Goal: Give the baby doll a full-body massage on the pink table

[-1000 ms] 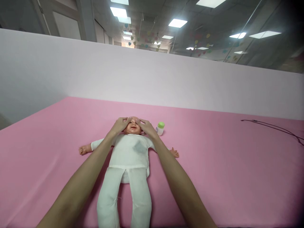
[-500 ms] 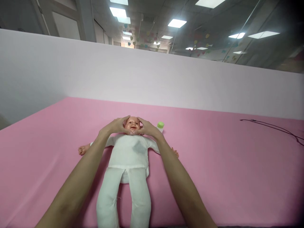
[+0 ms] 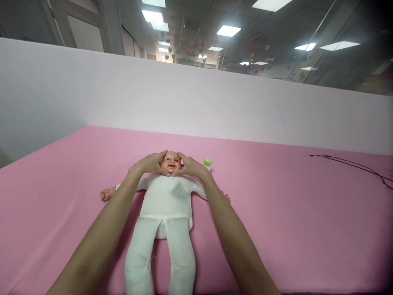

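Note:
A baby doll (image 3: 166, 200) with a cloth body in white lies face up, arms spread, a grey patch on its chest. My left hand (image 3: 151, 164) cups the left side of the doll's head, fingers curved along the side and top. On the other side, my right hand (image 3: 190, 166) mirrors it. Both thumbs come together at the doll's chin, leaving its face uncovered between my hands. Just beyond my right hand stands a small white bottle with a light green cap (image 3: 208, 161), its lower part partly hidden by that hand.
The doll lies on a pink padded surface (image 3: 276, 213). A white wall panel (image 3: 196, 106) rises along its far side. A thin dark cord (image 3: 353, 162) lies at the far right. Beyond the panel are ceiling lights and glass with heart-shaped decorations.
My thumbs have slid slightly down, from over the doll's chin to its lower edge. Both hands stay around the head; the bottle and cord have not moved.

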The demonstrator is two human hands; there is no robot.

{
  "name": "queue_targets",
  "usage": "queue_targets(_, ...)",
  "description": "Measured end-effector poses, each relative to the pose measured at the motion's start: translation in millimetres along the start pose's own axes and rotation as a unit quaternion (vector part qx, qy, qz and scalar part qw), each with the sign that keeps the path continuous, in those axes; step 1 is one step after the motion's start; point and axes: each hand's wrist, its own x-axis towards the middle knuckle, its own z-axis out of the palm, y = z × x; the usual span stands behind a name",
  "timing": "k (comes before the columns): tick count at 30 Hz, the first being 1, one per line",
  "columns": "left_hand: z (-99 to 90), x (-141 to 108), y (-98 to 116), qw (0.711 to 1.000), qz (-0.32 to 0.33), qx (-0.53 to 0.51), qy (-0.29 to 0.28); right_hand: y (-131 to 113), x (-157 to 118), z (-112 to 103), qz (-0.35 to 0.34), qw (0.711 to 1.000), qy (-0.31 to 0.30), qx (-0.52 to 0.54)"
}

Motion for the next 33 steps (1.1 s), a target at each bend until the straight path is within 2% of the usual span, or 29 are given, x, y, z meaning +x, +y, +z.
queue_targets(5, -5.9, 0.6, -13.2, 0.998, 0.022, -0.051, -0.024, 6.3, -2.6, -11.3, -0.059, 0.994, -0.053, 0.079)
queue_targets(7, -7.7, -0.8, -11.3, 0.998, 0.019, -0.061, -0.025, 4.5, -2.9, -12.4, -0.062, 0.993, -0.061, 0.077)
queue_targets(10, -5.9, -3.1, 4.4, 0.999, 0.001, -0.035, -0.028, -2.7, -2.2, -6.0, -0.019, 0.999, -0.034, 0.024)
queue_targets(13, -1.9, -4.0, 19.7, 1.0, -0.006, 0.027, -0.007, -9.1, -2.0, 1.4, 0.039, 0.999, 0.009, -0.031)
queue_targets(15, -1.4, -3.8, 21.0, 0.999, -0.005, 0.046, 0.01, -9.9, -2.9, 1.6, 0.034, 0.999, 0.014, -0.034)
queue_targets(19, -7.3, -3.7, 5.7, 0.999, 0.004, -0.034, -0.005, -1.5, -4.7, -8.0, -0.033, 0.999, -0.034, 0.027)
queue_targets(22, -13.6, -5.0, -5.3, 0.991, 0.049, -0.118, -0.027, 10.3, -3.3, -14.2, -0.043, 0.994, -0.051, 0.082)
queue_targets(25, -20.1, -8.4, -5.2, 0.986, 0.076, -0.149, -0.012, 18.4, -2.7, -19.0, -0.035, 0.997, -0.016, 0.064)
queue_targets(27, -24.9, -11.4, 3.0, 0.991, 0.041, -0.123, 0.028, 18.5, -6.2, -25.8, -0.026, 0.999, 0.018, 0.025)
queue_targets(30, -27.2, -13.7, 28.2, 0.991, 0.018, -0.061, 0.121, 11.2, -19.3, -44.2, -0.015, 0.996, 0.084, -0.009)
queue_targets(32, -19.5, -11.7, 51.3, 0.981, 0.048, -0.089, 0.165, 3.9, -31.3, -58.2, -0.001, 0.99, 0.139, -0.012)
queue_targets(33, -11.8, -9.6, 63.3, 0.974, 0.067, -0.137, 0.17, 0.5, -37.3, -64.5, 0.013, 0.986, 0.167, -0.017)
